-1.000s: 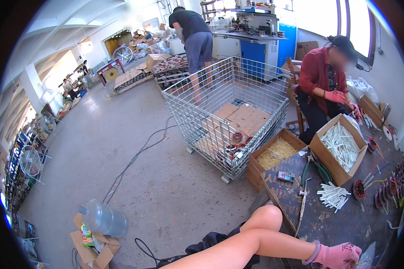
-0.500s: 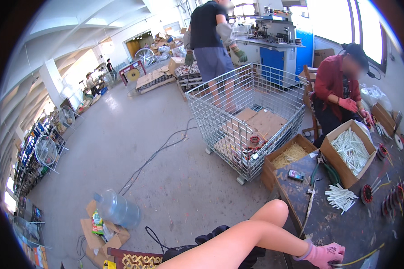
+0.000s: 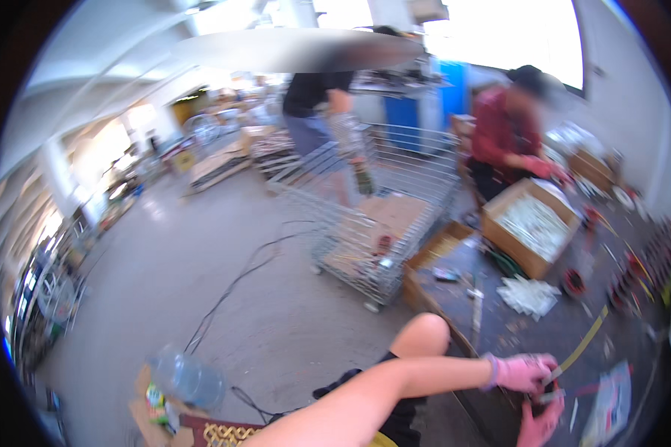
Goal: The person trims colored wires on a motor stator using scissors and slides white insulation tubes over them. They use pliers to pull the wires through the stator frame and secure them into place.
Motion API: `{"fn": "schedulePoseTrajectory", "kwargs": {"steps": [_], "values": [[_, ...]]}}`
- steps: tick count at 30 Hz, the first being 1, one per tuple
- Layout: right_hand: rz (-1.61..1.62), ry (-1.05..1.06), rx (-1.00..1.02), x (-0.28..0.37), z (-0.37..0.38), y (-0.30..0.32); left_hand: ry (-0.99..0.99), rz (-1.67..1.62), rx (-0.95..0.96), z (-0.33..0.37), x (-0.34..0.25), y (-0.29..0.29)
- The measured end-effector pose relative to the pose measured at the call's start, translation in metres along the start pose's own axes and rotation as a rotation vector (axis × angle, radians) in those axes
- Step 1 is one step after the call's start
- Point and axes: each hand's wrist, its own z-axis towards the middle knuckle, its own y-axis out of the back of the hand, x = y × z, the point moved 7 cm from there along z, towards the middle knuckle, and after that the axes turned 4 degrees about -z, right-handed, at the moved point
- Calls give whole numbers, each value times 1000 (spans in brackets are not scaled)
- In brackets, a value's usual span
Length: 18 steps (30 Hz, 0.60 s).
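My left hand (image 3: 525,372), in a pink glove, is closed at the near edge of the dark workbench (image 3: 492,335). Close below it, my right hand (image 3: 542,425), also pink-gloved, has its fingers curled up towards the left. Between them is a small dark round part (image 3: 550,388), mostly covered by fingers and blurred; both hands grip it. A yellow strip or sleeved wire (image 3: 585,340) runs up and right from my left hand. A clear plastic bag (image 3: 608,406) lies right of my hands. Beyond them is a pile of short white tubes (image 3: 528,296).
A cardboard box (image 3: 492,223) of white tubes and several red-wound stators (image 3: 574,281) occupy the bench. A wire cage cart (image 3: 350,246) stands on the floor ahead. One person bends over it; another, seated, works at the bench. A water jug (image 3: 190,380) lies lower left.
My view has swung right. My right hand has come into view beside my left, around the dark part. The standing person has turned and now reaches into the cage cart.
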Motion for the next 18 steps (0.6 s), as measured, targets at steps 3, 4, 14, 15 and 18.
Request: {"fn": "schedulePoseTrajectory", "kwargs": {"steps": [3,4,14,15,18], "values": [[80,-222,201,21,6,-2,-44,153,-44,-4,-8,2],[74,-131,176,22,11,-5,29,57,20,-2,-5,4],[34,-120,155,-6,2,0,228,307,111,20,26,-8],[51,-118,173,-4,2,-1,296,368,114,18,31,-9],[82,-99,152,-3,1,-1,445,478,65,15,27,-12]]}}
